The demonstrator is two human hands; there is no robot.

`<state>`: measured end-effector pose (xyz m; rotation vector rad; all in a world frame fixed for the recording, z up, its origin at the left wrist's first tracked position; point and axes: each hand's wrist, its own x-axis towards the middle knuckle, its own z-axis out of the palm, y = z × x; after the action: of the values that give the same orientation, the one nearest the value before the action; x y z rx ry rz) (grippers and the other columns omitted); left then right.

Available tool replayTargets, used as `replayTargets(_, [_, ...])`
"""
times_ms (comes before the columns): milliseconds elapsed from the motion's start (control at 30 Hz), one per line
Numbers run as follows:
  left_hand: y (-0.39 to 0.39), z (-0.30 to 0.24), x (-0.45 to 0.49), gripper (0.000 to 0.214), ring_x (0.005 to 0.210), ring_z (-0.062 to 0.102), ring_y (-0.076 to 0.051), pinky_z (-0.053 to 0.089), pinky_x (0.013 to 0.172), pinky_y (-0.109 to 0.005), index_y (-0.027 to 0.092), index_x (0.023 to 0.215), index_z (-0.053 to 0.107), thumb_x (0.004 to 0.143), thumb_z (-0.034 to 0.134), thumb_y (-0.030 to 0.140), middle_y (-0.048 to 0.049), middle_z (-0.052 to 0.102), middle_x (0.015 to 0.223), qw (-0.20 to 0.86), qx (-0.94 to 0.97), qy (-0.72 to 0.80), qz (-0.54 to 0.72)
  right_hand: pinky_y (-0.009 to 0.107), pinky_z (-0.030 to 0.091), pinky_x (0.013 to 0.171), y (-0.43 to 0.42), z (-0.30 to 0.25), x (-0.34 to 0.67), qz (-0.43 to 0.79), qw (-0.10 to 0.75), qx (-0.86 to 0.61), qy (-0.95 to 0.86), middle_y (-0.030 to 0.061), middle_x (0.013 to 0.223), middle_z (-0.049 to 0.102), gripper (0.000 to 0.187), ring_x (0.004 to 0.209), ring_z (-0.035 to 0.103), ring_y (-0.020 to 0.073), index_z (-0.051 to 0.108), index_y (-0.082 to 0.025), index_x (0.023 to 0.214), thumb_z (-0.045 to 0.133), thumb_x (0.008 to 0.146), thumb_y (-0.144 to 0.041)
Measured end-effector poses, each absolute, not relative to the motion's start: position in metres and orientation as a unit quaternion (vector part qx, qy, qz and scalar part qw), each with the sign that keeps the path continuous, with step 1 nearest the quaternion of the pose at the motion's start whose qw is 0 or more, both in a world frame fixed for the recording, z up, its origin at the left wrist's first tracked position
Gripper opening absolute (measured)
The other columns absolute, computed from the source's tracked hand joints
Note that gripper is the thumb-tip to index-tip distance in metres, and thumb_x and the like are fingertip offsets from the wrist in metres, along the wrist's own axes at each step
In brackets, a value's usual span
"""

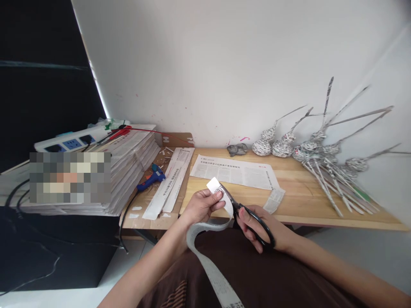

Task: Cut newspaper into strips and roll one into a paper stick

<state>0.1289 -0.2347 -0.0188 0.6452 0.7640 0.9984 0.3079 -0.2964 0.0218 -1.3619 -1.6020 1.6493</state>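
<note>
The left hand (202, 207) has its grip pinched together, thumb over bent fingers, clamped on one end of a narrow white printed paper strip (210, 267), which is on the near side of a wide, flat white newspaper sheet (234, 171), loops below the hands and trails over the person's dark brown clothing (272, 278). The right hand (253, 226) has its grip closed around the black looped handles of one pair of scissors (236, 206), also on the near side of the sheet; the blades meet the strip beside the left thumb, and how far they are parted cannot be told. One small grey printed paper piece (274, 201) lies at the sheet's near right corner on the light wooden surface (298, 205). Left of the sheet are two long white printed paper bands (170, 186), then one blue glue gun (150, 179), and farther left one tall stack of newspapers (138, 167) bearing one white power strip with blue sockets (72, 143). Behind the sheet sits one crumpled grey bundle (236, 149). Right of it stand at least five gourd-shaped woven paper forms (282, 147) with long stems, and thin rolled paper rods (324, 186), too overlapped to count.
</note>
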Motion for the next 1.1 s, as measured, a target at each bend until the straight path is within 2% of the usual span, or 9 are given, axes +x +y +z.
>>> replayTargets(167, [-0.242,-0.015,0.133,0.035,0.069,0.065,-0.011,0.054,0.064,-0.018,0.009,0.079,0.076,0.052,0.090,0.027,-0.0079,0.074,0.080,0.749,0.345,0.366,0.431,0.019,0.036,0.040,-0.296,0.021,0.309,0.605,0.243,-0.478,-0.589,-0.0046,0.053,0.049,0.064,0.038,0.049,0.0074,0.048,-0.017,0.069,0.038,0.081,-0.080])
replayTargets(333, [-0.245,-0.014,0.137,0.034,0.069,0.065,-0.010,0.053,0.065,-0.018,0.009,0.077,0.076,0.053,0.090,0.028,-0.0074,0.073,0.078,0.750,0.330,0.366,0.441,0.019,0.034,0.037,-0.296,0.016,0.306,0.603,0.259,-0.461,-0.597,-0.0049,0.051,0.047,0.067,0.035,0.047,0.0070,0.046,-0.018,0.067,0.032,0.081,-0.081])
replayTargets(500, [-0.246,-0.014,0.136,0.033,0.068,0.064,-0.010,0.053,0.065,-0.017,0.010,0.076,0.076,0.053,0.090,0.028,-0.0066,0.073,0.077,0.750,0.333,0.361,0.443,0.018,0.032,0.033,-0.297,0.013,0.306,0.595,0.269,-0.479,-0.587,-0.0065,0.047,0.044,0.067,0.031,0.044,0.0067,0.043,-0.019,0.066,0.037,0.076,-0.084])
replayTargets(700, [-0.249,-0.014,0.134,0.035,0.066,0.063,-0.011,0.053,0.065,-0.021,0.010,0.081,0.077,0.056,0.088,0.032,-0.0074,0.073,0.077,0.713,0.412,0.364,0.435,0.018,0.035,0.037,-0.297,0.015,0.306,0.613,0.264,-0.456,-0.589,-0.0048,0.051,0.048,0.066,0.035,0.048,0.0071,0.048,-0.017,0.070,0.033,0.082,-0.080])
replayTargets(800, [-0.250,-0.011,0.132,0.032,0.066,0.064,-0.013,0.054,0.068,-0.024,0.011,0.084,0.077,0.062,0.085,0.033,-0.0073,0.074,0.078,0.689,0.448,0.367,0.437,0.018,0.034,0.034,-0.297,0.011,0.308,0.610,0.276,-0.451,-0.590,-0.0052,0.050,0.046,0.067,0.033,0.046,0.0072,0.047,-0.018,0.069,0.035,0.078,-0.083])
replayTargets(867, [-0.250,-0.007,0.130,0.026,0.068,0.064,-0.014,0.054,0.070,-0.026,0.013,0.083,0.077,0.066,0.082,0.032,-0.0069,0.074,0.079,0.654,0.481,0.374,0.448,0.019,0.033,0.032,-0.297,0.009,0.309,0.603,0.290,-0.446,-0.594,-0.0059,0.048,0.045,0.066,0.031,0.044,0.0073,0.045,-0.019,0.068,0.042,0.074,-0.084])
replayTargets(967, [-0.252,0.003,0.125,0.013,0.069,0.063,-0.015,0.051,0.068,-0.025,0.016,0.075,0.077,0.071,0.078,0.029,-0.0049,0.071,0.073,0.535,0.561,0.400,0.490,0.020,0.032,0.031,-0.297,0.011,0.315,0.584,0.333,-0.423,-0.607,-0.0056,0.048,0.044,0.066,0.031,0.044,0.0079,0.044,-0.019,0.066,0.049,0.068,-0.085])
replayTargets(1033, [-0.253,0.009,0.123,0.008,0.073,0.062,-0.016,0.049,0.071,-0.024,0.019,0.073,0.078,0.072,0.077,0.027,-0.0045,0.070,0.075,0.449,0.600,0.410,0.520,0.020,0.032,0.032,-0.296,0.013,0.319,0.564,0.375,-0.403,-0.615,-0.0050,0.049,0.045,0.066,0.032,0.045,0.0079,0.046,-0.019,0.065,0.049,0.069,-0.085])
replayTargets(1100, [-0.254,0.013,0.121,0.005,0.082,0.063,-0.017,0.048,0.078,-0.024,0.022,0.074,0.078,0.073,0.076,0.026,-0.0052,0.072,0.083,0.408,0.613,0.405,0.542,0.021,0.033,0.032,-0.295,0.013,0.324,0.553,0.404,-0.390,-0.615,-0.0047,0.051,0.045,0.064,0.032,0.044,0.0077,0.048,-0.018,0.067,0.049,0.073,-0.082])
